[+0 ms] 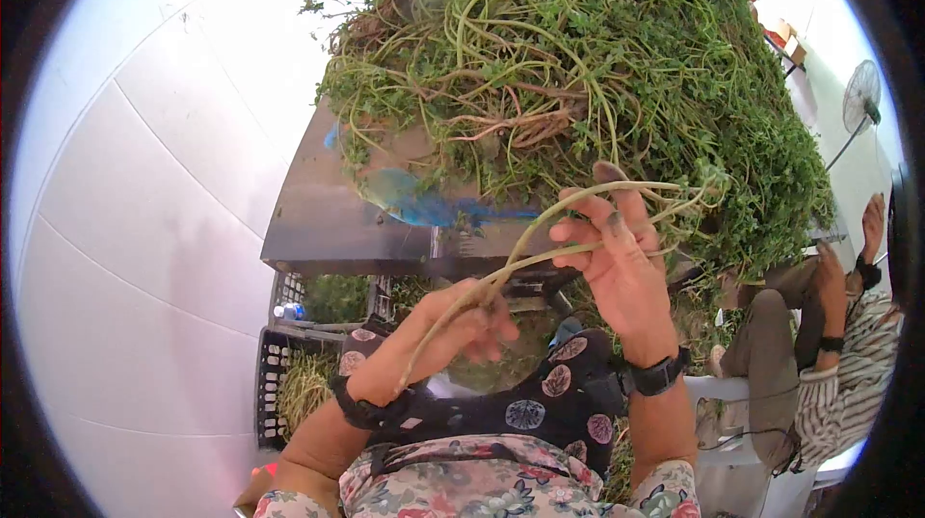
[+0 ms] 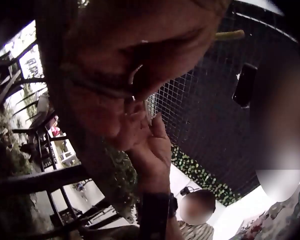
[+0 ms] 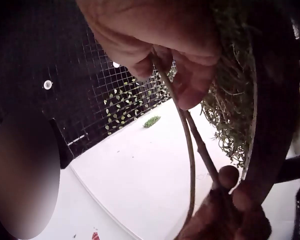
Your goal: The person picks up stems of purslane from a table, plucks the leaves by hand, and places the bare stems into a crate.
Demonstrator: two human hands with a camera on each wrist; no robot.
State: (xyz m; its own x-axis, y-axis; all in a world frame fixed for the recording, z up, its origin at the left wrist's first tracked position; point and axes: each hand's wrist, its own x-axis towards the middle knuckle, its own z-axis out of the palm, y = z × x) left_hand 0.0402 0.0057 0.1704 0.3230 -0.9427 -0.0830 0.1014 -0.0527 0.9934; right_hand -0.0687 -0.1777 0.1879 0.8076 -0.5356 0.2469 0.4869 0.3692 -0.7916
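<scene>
A long, pale green branching stem (image 1: 520, 258) stretches between the two hands above the lap. The left hand (image 1: 451, 325) pinches its thicker end, whose tail hangs down past the wrist. Around the upper branches the right hand (image 1: 621, 263) has its fingers bent, palm up, with the leafy tip beyond them. In the right wrist view the right hand (image 3: 165, 45) holds two stems (image 3: 192, 145) that run down to the left hand (image 3: 230, 210). The left wrist view is dark, with the left hand (image 2: 140, 55) close to the lens.
A large heap of leafy stems (image 1: 626, 55) covers the dark table (image 1: 337, 219), with blue plastic (image 1: 414, 205) near its edge. Below stand black crates (image 1: 275, 383) with greenery. At the right sits another person (image 1: 848, 364); a fan (image 1: 860, 94) stands behind.
</scene>
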